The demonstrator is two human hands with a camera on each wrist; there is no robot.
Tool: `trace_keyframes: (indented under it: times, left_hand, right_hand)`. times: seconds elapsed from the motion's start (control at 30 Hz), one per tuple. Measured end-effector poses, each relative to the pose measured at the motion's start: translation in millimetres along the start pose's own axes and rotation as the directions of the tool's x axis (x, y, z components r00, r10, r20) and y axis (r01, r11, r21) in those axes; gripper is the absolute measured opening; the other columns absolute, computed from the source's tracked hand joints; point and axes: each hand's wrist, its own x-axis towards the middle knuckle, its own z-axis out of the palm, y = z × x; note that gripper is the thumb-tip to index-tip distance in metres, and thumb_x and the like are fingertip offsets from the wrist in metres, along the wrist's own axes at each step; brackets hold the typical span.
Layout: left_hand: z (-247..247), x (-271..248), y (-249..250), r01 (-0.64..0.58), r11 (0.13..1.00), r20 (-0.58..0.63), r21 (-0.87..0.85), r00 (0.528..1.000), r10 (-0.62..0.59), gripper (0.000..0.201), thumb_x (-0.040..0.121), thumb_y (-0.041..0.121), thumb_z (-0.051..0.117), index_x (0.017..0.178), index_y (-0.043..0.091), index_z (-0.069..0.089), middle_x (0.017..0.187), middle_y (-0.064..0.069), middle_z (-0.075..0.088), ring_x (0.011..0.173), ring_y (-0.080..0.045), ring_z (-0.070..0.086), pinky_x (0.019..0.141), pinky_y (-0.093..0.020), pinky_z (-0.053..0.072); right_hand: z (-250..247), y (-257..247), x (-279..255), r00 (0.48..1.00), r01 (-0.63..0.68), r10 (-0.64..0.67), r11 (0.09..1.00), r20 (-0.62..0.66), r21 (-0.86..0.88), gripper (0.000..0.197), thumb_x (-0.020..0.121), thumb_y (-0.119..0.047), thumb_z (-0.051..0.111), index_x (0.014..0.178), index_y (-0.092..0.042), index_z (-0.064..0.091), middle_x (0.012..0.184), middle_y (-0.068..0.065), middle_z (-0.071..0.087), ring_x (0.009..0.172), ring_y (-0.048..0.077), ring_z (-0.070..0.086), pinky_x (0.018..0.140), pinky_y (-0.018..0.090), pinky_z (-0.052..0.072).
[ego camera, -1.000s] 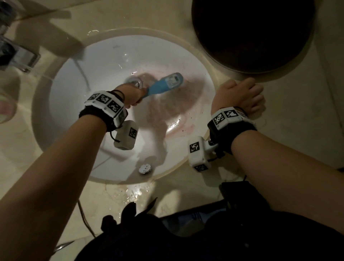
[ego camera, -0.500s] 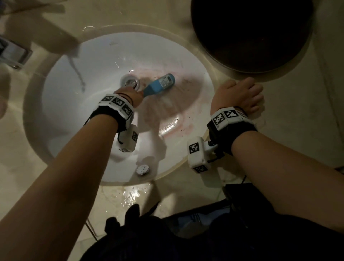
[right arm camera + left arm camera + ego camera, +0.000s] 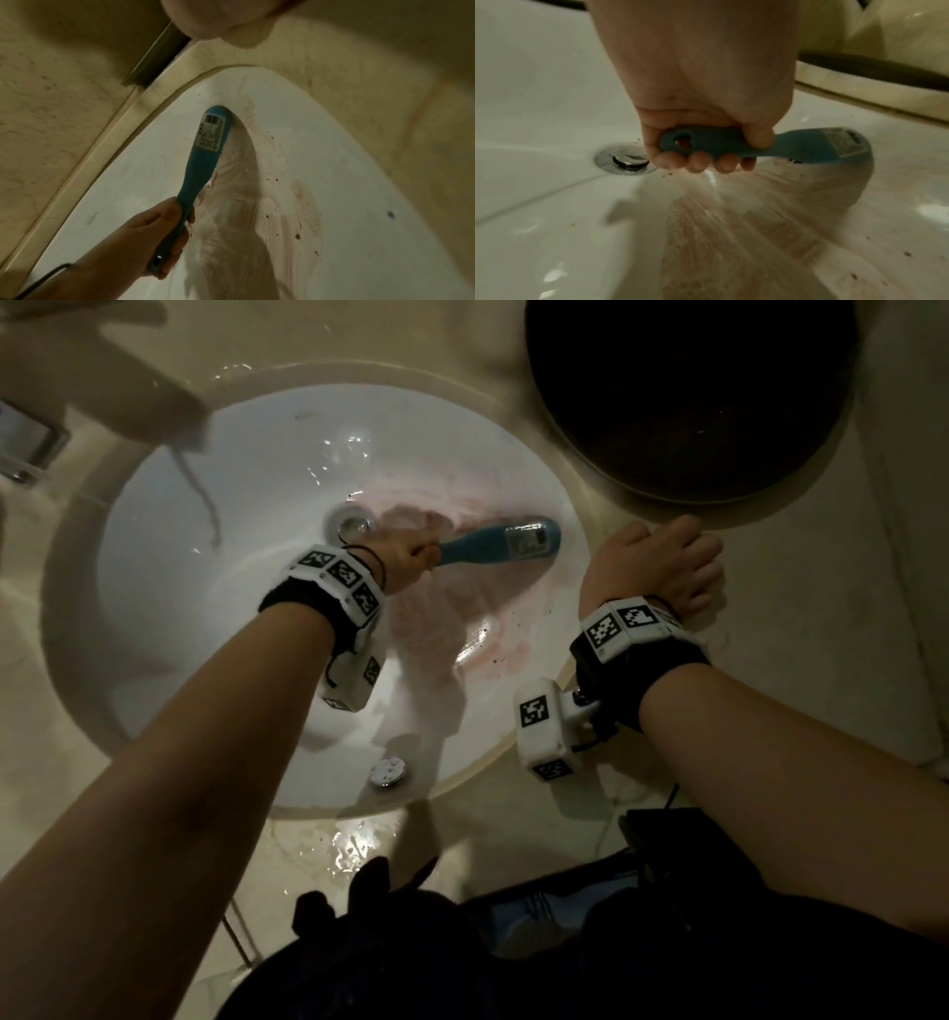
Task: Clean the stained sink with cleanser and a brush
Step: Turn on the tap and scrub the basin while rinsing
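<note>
A white oval sink (image 3: 169, 588) carries pinkish-brown smears and dark specks on its right slope (image 3: 493, 654). My left hand (image 3: 405, 559) grips the handle of a blue scrub brush (image 3: 495, 544), its head with a barcode label (image 3: 212, 133) pressed low on the right wall of the sink (image 3: 359, 223). In the left wrist view my fingers (image 3: 698, 162) curl round the brush handle (image 3: 706, 142) beside the chrome drain (image 3: 625, 159). My right hand (image 3: 662, 567) rests on the beige counter at the sink's right rim, fingers loosely curled and holding nothing.
A large dark round basin (image 3: 688, 392) stands on the counter (image 3: 821, 660) at the back right. A chrome faucet part (image 3: 25, 439) shows at the far left. An overflow cap (image 3: 388, 771) sits on the sink's near wall. Water pools on the front counter (image 3: 354, 845).
My left hand has swept the brush to the right across the stained slope, away from the drain. My right hand has stayed on the counter.
</note>
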Motion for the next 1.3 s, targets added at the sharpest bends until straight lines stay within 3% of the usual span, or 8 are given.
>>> trace_keyframes:
  times: [0.17, 0.47, 0.63, 0.73, 0.83, 0.93, 1.03, 1.3]
  left_hand:
    - [-10.7, 5.7, -25.1, 0.203, 0.92, -0.19, 0.336, 0.971, -0.145, 0.035, 0.1, 0.025, 0.035, 0.128, 0.011, 0.05, 0.121, -0.015, 0.057, 0.109, -0.033, 0.057, 0.09, -0.041, 0.045]
    - [-18.9, -8.9, -28.0, 0.285, 0.955, -0.111, 0.08, 0.955, -0.276, 0.037, 0.098, 0.022, 0.038, 0.134, 0.013, 0.046, 0.13, -0.017, 0.054, 0.116, -0.034, 0.053, 0.094, -0.039, 0.041]
    - [-7.9, -22.1, -8.7, 0.138, 0.99, 0.088, 0.007, 0.987, -0.138, 0.029, 0.102, 0.023, 0.034, 0.101, 0.009, 0.059, 0.096, -0.016, 0.06, 0.069, -0.02, 0.052, 0.058, -0.023, 0.039]
    - [5.4, -21.1, 1.4, 0.192, 0.981, 0.079, -0.008, 0.979, -0.19, 0.035, 0.102, 0.022, 0.033, 0.119, 0.004, 0.057, 0.12, -0.015, 0.06, 0.1, -0.026, 0.056, 0.087, -0.031, 0.043]
    - [12.9, -22.2, -11.7, 0.24, 0.962, 0.009, 0.129, 0.97, -0.243, 0.035, 0.101, 0.017, 0.033, 0.127, 0.003, 0.053, 0.128, -0.015, 0.057, 0.113, -0.029, 0.055, 0.09, -0.033, 0.043]
    - [11.4, -32.6, -31.9, 0.36, 0.902, -0.128, 0.237, 0.932, -0.338, 0.031, 0.097, 0.016, 0.038, 0.114, 0.001, 0.058, 0.107, -0.016, 0.064, 0.103, -0.031, 0.061, 0.072, -0.031, 0.041]
    - [-0.4, -46.5, -46.5, 0.423, 0.867, -0.178, 0.262, 0.904, -0.388, 0.022, 0.095, 0.012, 0.044, 0.101, -0.001, 0.06, 0.071, -0.008, 0.053, 0.085, -0.03, 0.059, 0.071, -0.032, 0.046]
    - [-18.3, -91.4, -82.3, 0.548, 0.832, -0.195, 0.082, 0.828, -0.526, 0.019, 0.09, 0.015, 0.049, 0.083, 0.004, 0.063, 0.075, -0.009, 0.069, 0.065, -0.025, 0.064, 0.06, -0.03, 0.053]
  right_hand:
    - [0.2, -0.7, -1.2, 1.0, 0.002, -0.002, 1.0, -0.004, -0.007, 0.035, 0.09, -0.025, 0.037, 0.119, -0.009, 0.046, 0.131, 0.011, 0.043, 0.12, 0.028, 0.039, 0.094, 0.038, 0.028]
    - [-2.8, -1.5, -3.3, 1.0, 0.008, -0.008, 1.0, -0.003, 0.004, 0.037, 0.089, -0.024, 0.036, 0.121, -0.008, 0.045, 0.133, 0.011, 0.042, 0.122, 0.027, 0.038, 0.095, 0.037, 0.027]
    - [-2.4, -0.2, -5.5, 1.0, 0.02, -0.02, 1.0, -0.019, 0.022, 0.038, 0.089, -0.024, 0.037, 0.121, -0.006, 0.046, 0.131, 0.013, 0.043, 0.122, 0.027, 0.038, 0.095, 0.037, 0.026]
    - [-1.6, 0.3, -5.6, 0.999, 0.025, -0.024, 0.999, -0.031, 0.031, 0.038, 0.088, -0.024, 0.038, 0.12, -0.006, 0.047, 0.131, 0.013, 0.043, 0.122, 0.029, 0.038, 0.095, 0.037, 0.026]
    - [-1.0, 0.5, -4.1, 0.999, 0.024, -0.023, 0.999, -0.023, 0.035, 0.038, 0.088, -0.026, 0.038, 0.12, -0.007, 0.047, 0.132, 0.012, 0.043, 0.123, 0.03, 0.038, 0.095, 0.038, 0.027]
    - [-1.7, 0.8, -3.8, 0.999, 0.034, -0.033, 0.998, -0.007, 0.05, 0.038, 0.088, -0.026, 0.038, 0.12, -0.007, 0.047, 0.133, 0.013, 0.042, 0.123, 0.03, 0.037, 0.096, 0.037, 0.027]
    - [-2.9, 1.8, -3.5, 0.999, 0.04, -0.041, 0.996, 0.014, 0.074, 0.038, 0.089, -0.027, 0.038, 0.12, -0.007, 0.047, 0.132, 0.013, 0.043, 0.123, 0.03, 0.038, 0.097, 0.038, 0.027]
    - [-13.9, 3.1, -7.4, 0.994, 0.065, -0.072, 0.994, 0.078, 0.091, 0.041, 0.09, -0.028, 0.036, 0.122, -0.004, 0.046, 0.134, 0.016, 0.042, 0.125, 0.03, 0.038, 0.1, 0.039, 0.027]
